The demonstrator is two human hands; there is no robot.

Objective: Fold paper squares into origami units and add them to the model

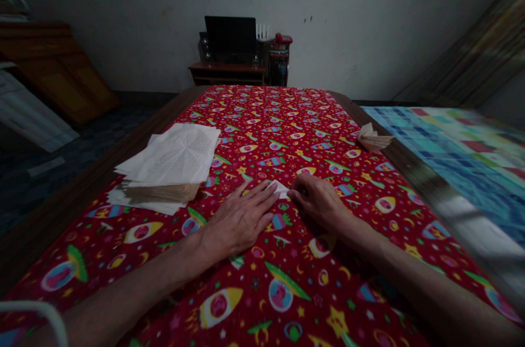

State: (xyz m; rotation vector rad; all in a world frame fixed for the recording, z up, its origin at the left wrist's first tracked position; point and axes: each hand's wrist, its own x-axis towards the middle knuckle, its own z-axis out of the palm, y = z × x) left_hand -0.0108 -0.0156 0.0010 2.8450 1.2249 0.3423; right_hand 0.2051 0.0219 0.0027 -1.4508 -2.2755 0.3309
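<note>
Head view: the left hand (pixel 246 215) lies flat – grip straightened, fingers slightly parted, touching a small white paper (pixel 280 189) between the 2 hands on the worktop (pixel 166 113). The right hand (pixel 320 198) curls at its right end (pinching or merely touching, I cannot tell).

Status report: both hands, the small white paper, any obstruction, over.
Left hand flat, partly over small white paper. Right hand curled at its right end. No obstruction seen; paper stack off left.

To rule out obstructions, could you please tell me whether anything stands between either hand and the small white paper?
Nothing visible does: the left hand touches the small white paper, and the right hand is at its right edge.
</note>
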